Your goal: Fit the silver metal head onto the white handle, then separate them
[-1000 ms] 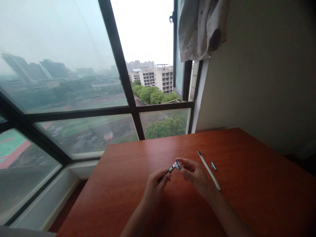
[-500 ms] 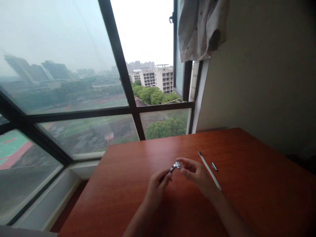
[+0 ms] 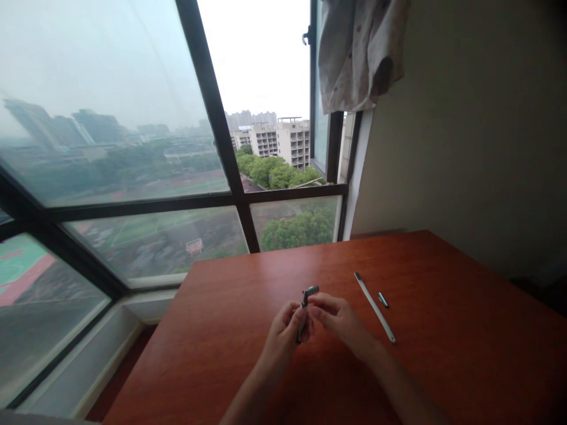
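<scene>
A razor (image 3: 305, 299) with a dark, slim handle is held above the table, its head tilted up and to the right. My left hand (image 3: 283, 330) is closed around the handle, which shows below the fingers. From the right, my right hand (image 3: 339, 319) meets the razor just under its head, with thumb and fingertips drawn together there. Exactly where those fingertips touch is partly hidden. To the right of my hands, a long, thin white stick with a dark tip (image 3: 374, 308) lies slantwise. Beside it lies a small green and silver piece (image 3: 383, 300).
The reddish-brown wooden table (image 3: 230, 330) extends under both hands. Dark-framed windows (image 3: 146, 203) stand beyond its far and left edges, one pane swung open. A pale cloth (image 3: 358, 59) hangs at the upper right, next to a bare wall (image 3: 465, 130).
The razor has turned in my hands: its handle now points more downward and its head shows a greenish-dark face. My right hand has shifted slightly left and lower, toward my left hand.
</scene>
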Demonstrator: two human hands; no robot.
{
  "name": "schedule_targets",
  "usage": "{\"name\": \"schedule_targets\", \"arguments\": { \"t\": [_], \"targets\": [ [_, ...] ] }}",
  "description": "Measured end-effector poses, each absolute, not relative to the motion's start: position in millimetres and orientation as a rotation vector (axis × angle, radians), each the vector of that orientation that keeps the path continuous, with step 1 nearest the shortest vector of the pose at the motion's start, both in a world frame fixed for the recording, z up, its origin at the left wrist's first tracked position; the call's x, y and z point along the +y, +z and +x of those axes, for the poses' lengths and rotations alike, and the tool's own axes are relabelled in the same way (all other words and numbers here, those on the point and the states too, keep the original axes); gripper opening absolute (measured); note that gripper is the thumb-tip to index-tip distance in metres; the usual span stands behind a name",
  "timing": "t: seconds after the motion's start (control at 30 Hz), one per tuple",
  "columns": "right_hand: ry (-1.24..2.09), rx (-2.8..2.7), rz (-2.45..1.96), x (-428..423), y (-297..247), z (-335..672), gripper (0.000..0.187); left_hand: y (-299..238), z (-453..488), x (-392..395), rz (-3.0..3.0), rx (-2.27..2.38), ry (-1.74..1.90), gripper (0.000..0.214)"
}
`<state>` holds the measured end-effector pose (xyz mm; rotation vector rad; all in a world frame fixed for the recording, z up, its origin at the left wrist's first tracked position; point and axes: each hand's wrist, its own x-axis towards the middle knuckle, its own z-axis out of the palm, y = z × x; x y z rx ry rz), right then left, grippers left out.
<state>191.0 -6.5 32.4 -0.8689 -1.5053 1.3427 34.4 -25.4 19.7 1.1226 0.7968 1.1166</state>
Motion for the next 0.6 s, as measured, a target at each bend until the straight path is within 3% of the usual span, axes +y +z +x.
{"name": "schedule_targets", "arguments": {
  "t": [0.2, 0.4, 0.5, 0.6],
  "targets": [
    [1.365, -1.507, -0.836, -8, 26, 183, 0.032, 15, 44, -29, 0.971, 0.808, 1.044, 0.043],
    [1.236, -1.328, -1.003, 0, 26, 202, 0.034, 25, 32, -27, 1.558, 1.052, 1.018, 0.04],
    [1.012, -1.367, -1.188, 10, 22, 220, 0.034, 27, 26, -27, 1.727, 1.19, 0.968, 0.036],
    [0.522, -1.538, -1.505, 20, 15, 240, 0.03, 25, 24, -26, 1.822, 1.258, 0.924, 0.035]
  ]
}}
